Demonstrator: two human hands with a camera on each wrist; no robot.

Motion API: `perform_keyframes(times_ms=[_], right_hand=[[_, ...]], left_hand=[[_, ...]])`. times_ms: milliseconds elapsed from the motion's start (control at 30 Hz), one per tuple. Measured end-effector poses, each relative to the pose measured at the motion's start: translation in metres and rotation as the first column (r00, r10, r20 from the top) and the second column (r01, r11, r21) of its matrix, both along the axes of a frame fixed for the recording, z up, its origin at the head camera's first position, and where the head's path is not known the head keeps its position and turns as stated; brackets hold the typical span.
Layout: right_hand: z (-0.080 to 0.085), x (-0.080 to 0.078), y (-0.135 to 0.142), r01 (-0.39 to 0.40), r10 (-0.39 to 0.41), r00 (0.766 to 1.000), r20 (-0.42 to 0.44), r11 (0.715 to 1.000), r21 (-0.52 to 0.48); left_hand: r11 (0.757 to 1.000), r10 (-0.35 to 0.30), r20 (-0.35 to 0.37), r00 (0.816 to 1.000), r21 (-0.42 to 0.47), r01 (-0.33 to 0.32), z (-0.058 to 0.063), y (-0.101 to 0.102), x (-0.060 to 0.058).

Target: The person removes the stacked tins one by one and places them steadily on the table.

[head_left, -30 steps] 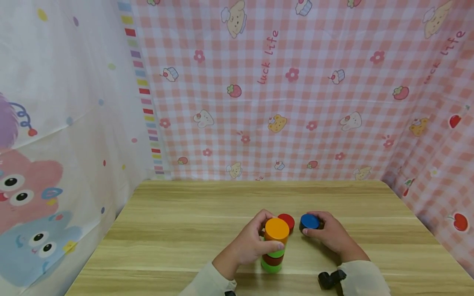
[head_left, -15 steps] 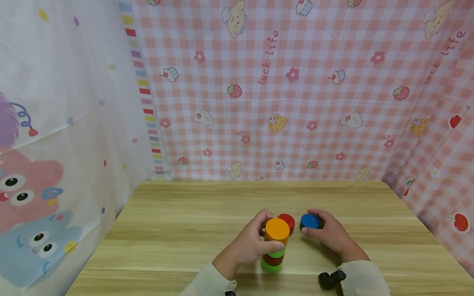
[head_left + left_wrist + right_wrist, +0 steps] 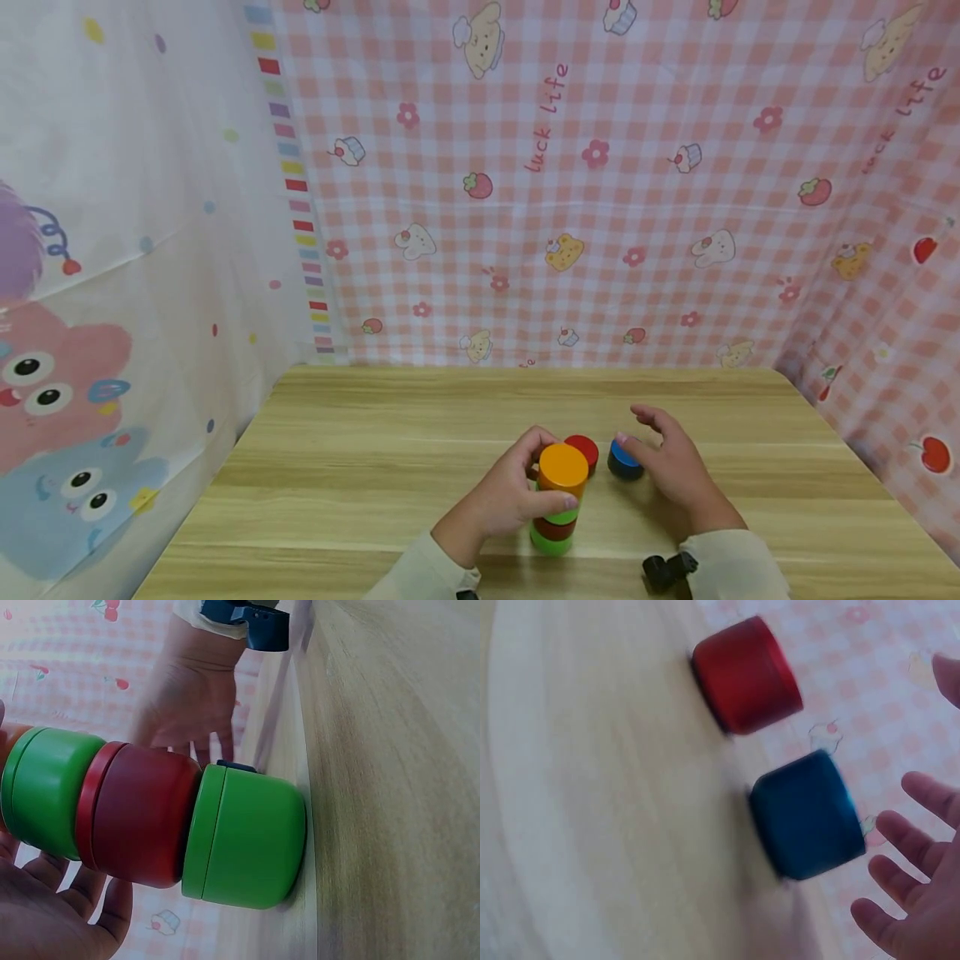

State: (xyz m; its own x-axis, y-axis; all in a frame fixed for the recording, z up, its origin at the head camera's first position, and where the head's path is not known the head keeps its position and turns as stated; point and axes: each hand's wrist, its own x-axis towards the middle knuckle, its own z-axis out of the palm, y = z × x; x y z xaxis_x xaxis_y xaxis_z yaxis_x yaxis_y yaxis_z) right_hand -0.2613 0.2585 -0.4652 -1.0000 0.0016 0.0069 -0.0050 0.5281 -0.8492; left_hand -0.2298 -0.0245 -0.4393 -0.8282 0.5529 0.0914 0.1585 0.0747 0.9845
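A stack of small round lidded jars stands on the table near the front. At its top is an orange jar (image 3: 564,464); below come a green jar (image 3: 56,791), a dark red jar (image 3: 146,814) and another green jar (image 3: 247,836) at the base. My left hand (image 3: 506,496) grips the stack around its upper part, thumb on the near side. To the right, a blue jar (image 3: 625,468) stands on the table, apart from the stack. My right hand (image 3: 678,471) hovers beside and above it with fingers spread, holding nothing; the right wrist view shows a gap between fingers and blue jar.
Just behind the stack stands a separate red jar (image 3: 585,454), next to the blue one. The wooden table (image 3: 390,467) runs back to a pink checked curtain (image 3: 510,242), with a white printed curtain (image 3: 187,250) on the left.
My right hand has let go of the blue jar and lifted slightly, its fingers spreading. The blue jar stays where it was. My left hand keeps its hold on the stack.
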Motion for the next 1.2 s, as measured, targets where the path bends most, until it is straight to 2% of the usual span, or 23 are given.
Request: perform_keyframes(times_ms=[267,400,600,867,1033,1200], right_hand=[[0.016,0.004,-0.008,0.041,-0.043,0.996,-0.077,0.999,-0.02],[0.024,0.007,-0.012,0.027,-0.033,0.99,-0.134,0.999,-0.042],[0.036,0.014,-0.02,-0.004,-0.008,0.968,-0.25,0.999,-0.044],[0.055,0.028,-0.033,-0.07,0.044,0.949,-0.313,0.995,-0.073],[0.064,0.035,-0.041,-0.146,0.106,0.917,-0.385,0.987,-0.074],[0.068,0.041,-0.046,-0.258,0.205,0.867,-0.454,0.964,-0.057]], left_hand=[[1.0,-0.012,-0.013,1.0,0.001,0.012,-0.001,0.0,-0.001],[1.0,-0.012,-0.01,1.0,-0.005,0.012,-0.001,0.0,-0.001],[1.0,-0.017,-0.019,1.0,-0.013,0.017,-0.002,0.0,-0.002],[0.999,-0.036,-0.038,0.999,-0.005,0.036,-0.003,-0.002,-0.003],[0.998,-0.059,-0.047,0.997,-0.001,0.059,-0.005,-0.004,-0.006],[0.996,-0.094,-0.054,0.994,-0.004,0.094,-0.009,-0.007,-0.01]])
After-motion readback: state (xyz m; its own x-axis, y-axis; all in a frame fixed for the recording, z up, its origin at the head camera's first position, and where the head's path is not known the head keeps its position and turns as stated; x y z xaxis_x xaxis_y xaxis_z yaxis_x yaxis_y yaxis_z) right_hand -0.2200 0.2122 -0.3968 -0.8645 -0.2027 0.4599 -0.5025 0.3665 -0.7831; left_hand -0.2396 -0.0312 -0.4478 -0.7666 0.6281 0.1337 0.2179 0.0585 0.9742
